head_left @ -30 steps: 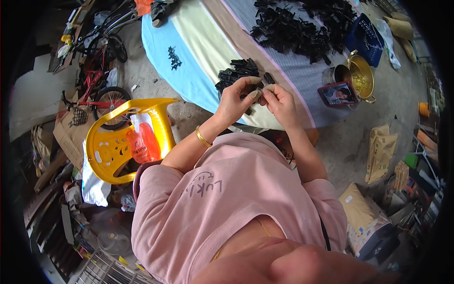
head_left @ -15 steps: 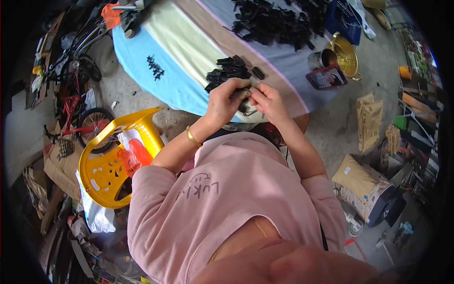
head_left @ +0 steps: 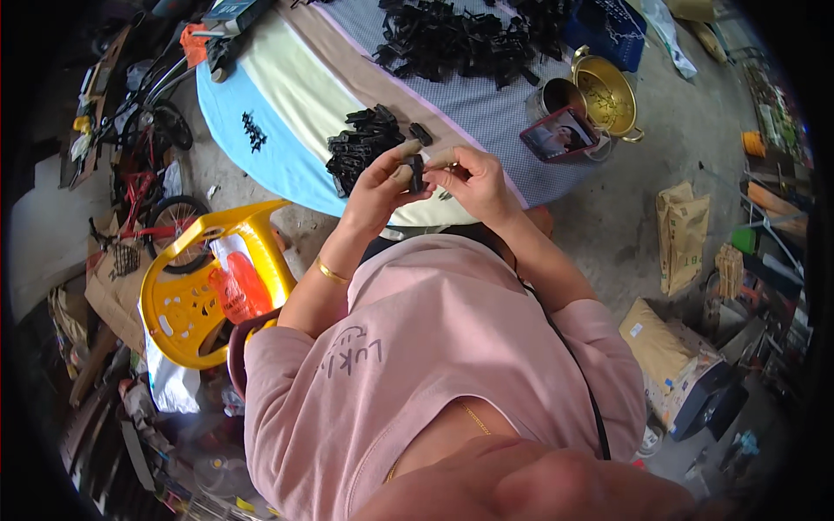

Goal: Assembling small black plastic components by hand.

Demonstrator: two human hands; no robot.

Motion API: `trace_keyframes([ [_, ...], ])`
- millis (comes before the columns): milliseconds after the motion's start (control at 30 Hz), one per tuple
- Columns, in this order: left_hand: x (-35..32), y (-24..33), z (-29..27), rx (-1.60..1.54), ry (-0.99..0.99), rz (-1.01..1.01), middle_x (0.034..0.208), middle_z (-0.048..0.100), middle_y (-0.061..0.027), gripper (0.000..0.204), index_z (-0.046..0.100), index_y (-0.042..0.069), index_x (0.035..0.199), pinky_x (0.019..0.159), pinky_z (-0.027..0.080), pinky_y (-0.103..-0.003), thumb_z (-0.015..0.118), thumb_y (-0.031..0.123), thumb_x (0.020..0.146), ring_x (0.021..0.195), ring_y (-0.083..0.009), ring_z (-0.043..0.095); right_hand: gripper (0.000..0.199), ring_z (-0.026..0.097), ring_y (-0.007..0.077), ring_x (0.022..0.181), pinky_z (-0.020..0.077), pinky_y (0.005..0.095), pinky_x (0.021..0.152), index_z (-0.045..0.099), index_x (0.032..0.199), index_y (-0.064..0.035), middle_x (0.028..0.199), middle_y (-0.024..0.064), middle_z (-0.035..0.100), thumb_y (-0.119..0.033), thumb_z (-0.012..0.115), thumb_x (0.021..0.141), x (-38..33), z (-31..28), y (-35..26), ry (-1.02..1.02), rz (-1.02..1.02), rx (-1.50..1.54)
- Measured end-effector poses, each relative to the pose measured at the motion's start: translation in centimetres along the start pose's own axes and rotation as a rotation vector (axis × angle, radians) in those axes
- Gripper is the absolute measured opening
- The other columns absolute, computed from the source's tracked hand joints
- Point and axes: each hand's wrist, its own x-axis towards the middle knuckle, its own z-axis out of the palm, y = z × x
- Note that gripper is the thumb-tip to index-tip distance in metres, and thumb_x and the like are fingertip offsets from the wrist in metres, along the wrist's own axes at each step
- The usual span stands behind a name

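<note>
1. My left hand (head_left: 380,184) is clamped on a small black plastic piece (head_left: 416,176), with the thumb and fingers closing round it from the left; the piece is up in front of me, over the near edge of the bench (head_left: 288,100).
2. My right hand (head_left: 479,184) has its fingertips drawn in close at the right side of that piece. I cannot tell whether they pinch a tiny part or only touch the plastic.
3. I judge the piece light and stiff: it should not sag or squash, and its weight should hardly matter.
4. Its smooth-looking sides could be a little slippery, so the beige finger covers (head_left: 442,158) on my fingertips should help the grip.
5. The best hold, I think, is across the 2 long sides, leaving the end and the right face free. Thin edges or clips, if it has any, could snap under twisting; they are too small to make out.
6. Just beyond my left hand lies a pile of similar black pieces (head_left: 360,146), with a lone black piece (head_left: 420,134) just beside it.
7. Toward the bench's left edge sits a cluster of tiny black parts (head_left: 253,132); these I would take singly, by fingertip.
</note>
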Motion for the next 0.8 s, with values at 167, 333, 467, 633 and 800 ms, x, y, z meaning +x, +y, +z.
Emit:
trace_keyframes([
  [167,0.9,-2.0,3.9,0.387,-0.04,0.254,0.114,0.05,-0.0101,0.046,0.034,-0.001,0.127,0.084,0.046,-0.027,0.051,0.002,0.084,0.101,-0.0162,0.052,0.015,0.056,0.0071,0.059,0.0462,0.02,0.053,0.057,0.08,0.001,0.071,0.0036,0.06,-0.004,0.068,0.072,-0.2,-2.3,1.8,0.04,0.267,0.198],
  [333,1.3,-2.9,5.6,0.459,0.216,0.318,0.103,0.055,-0.0093,0.04,0.041,-0.001,0.116,0.082,0.047,-0.027,0.058,0.004,0.081,0.092,-0.0157,0.057,0.014,0.048,0.0038,0.058,0.037,0.016,0.049,0.058,0.082,-0.0006,0.069,-0.0002,0.057,-0.015,0.059,0.083,0.3,-4.0,1.4,-0.149,0.512,0.287],
  [467,1.2,-2.8,5.3,0.276,0.254,0.311,0.1,0.055,-0.0097,0.037,0.042,0.001,0.111,0.08,0.047,-0.027,0.06,0.004,0.08,0.089,-0.0152,0.057,0.019,0.035,-0.0005,0.046,0.0255,0.0142,0.04,0.059,0.096,0.0009,0.063,-0.0012,0.053,-0.013,0.047,0.089,0.0,-4.1,2.1,-0.22,0.573,0.525],
  [633,1.1,-2.3,5.6,0.311,0.288,0.329,0.097,0.056,-0.0087,0.031,0.044,0.0,0.106,0.078,0.048,-0.025,0.058,-0.004,0.079,0.088,-0.0126,0.055,0.018,0.034,-0.0007,0.044,0.0244,0.0143,0.039,0.059,0.095,0.0008,0.064,0.0002,0.054,-0.013,0.048,0.089,0.3,-4.0,1.3,-0.277,0.515,0.422],
  [800,1.4,-1.8,4.9,0.389,0.232,0.375,0.094,0.057,-0.008,0.025,0.046,0.0,0.1,0.077,0.048,-0.024,0.058,-0.003,0.079,0.085,-0.0113,0.056,0.018,0.034,-0.0006,0.044,0.0241,0.0144,0.039,0.059,0.094,-0.0002,0.063,0.0,0.053,-0.014,0.048,0.089,0.0,-3.3,1.8,-0.247,0.408,0.353],
])
